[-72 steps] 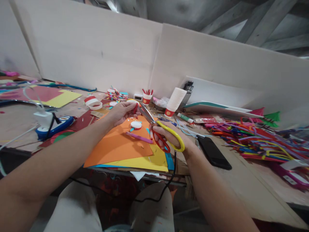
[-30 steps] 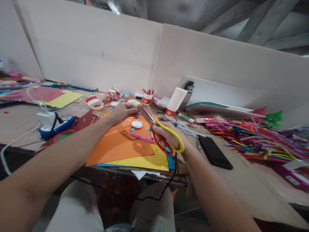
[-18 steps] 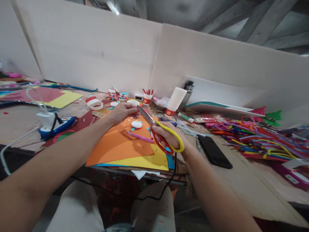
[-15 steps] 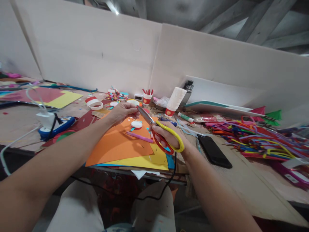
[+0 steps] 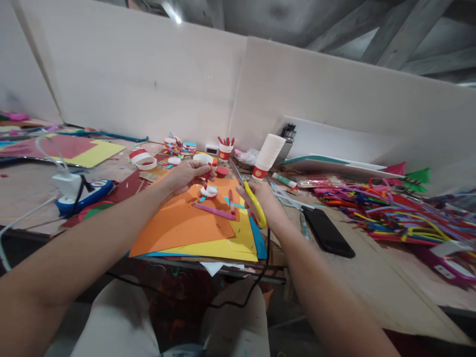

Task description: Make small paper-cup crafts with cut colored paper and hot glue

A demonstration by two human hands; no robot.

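Note:
My left hand (image 5: 188, 176) hovers above the orange paper (image 5: 167, 228), its fingertips pinching a narrow red strip (image 5: 207, 181) that points downward. Just below it is a small white-topped drum (image 5: 209, 192) with a red side and blue tabs. A pink tube (image 5: 213, 210) lies across the orange sheet, with a short red stick (image 5: 231, 201) near its right end. My right hand (image 5: 264, 198) is closed round scissors with a yellow handle (image 5: 256, 204); their blades point up and away, apart from the left hand. A red round cap (image 5: 222, 171) sits beyond the orange sheet.
A stack of paper cups (image 5: 269, 153) leans at the back, beside a cup of red sticks (image 5: 225, 150). At right are a black phone (image 5: 327, 232) and a heap of pipe cleaners (image 5: 394, 208). A blue power strip (image 5: 85, 197) with cables lies left.
The scissors have swung away from my left fingertips toward the right, and their blades now point farther forward. My left hand stays nearly in place, with the red strip now showing below its fingers.

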